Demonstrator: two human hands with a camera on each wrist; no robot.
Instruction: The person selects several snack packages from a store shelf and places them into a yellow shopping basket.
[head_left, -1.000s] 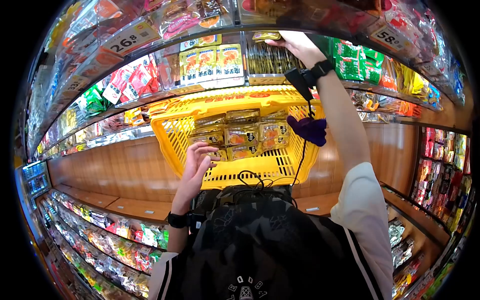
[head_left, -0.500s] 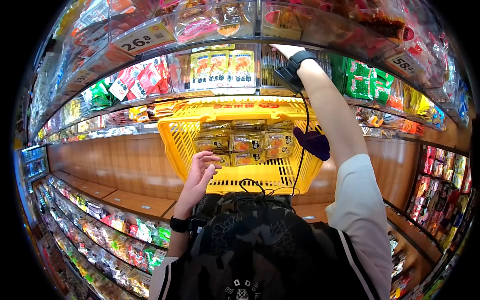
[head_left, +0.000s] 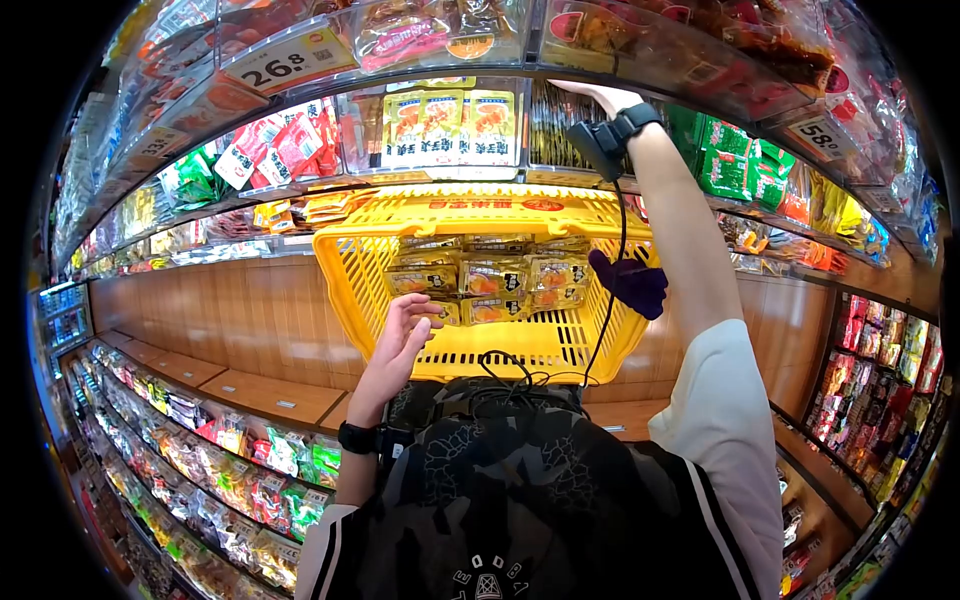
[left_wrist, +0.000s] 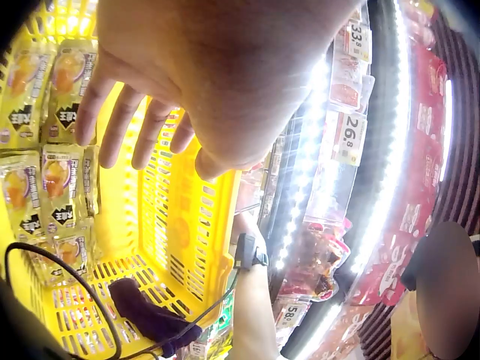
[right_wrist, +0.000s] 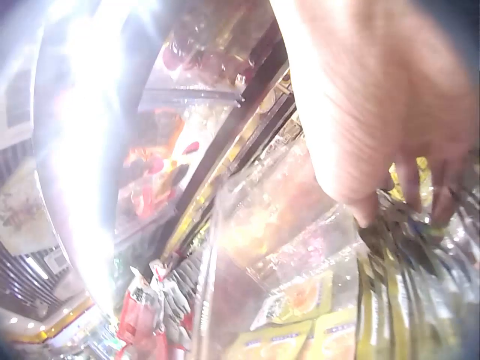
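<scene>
My right hand reaches into a clear shelf bin at the back. Its fingers dip among a tight row of upright gold snack packets, as the right wrist view shows. Fingertips are partly hidden there, and I cannot tell whether they pinch a packet. Below the shelf, a yellow shopping basket stands against my front, with several gold snack packets laid in rows inside. Over the basket's left side hovers my left hand, fingers loosely bent and holding nothing; the left wrist view shows it over the basket too.
Beside the bin lie yellow-and-white packets on the left and green packets on the right. An upper shelf with a price tag overhangs the reach. A dark purple cloth item and a black cable hang by the basket's right side.
A second ago my right hand touched a gold packet lying flat above the row; its fingers now reach down into the bin. My left hand has stayed over the basket.
</scene>
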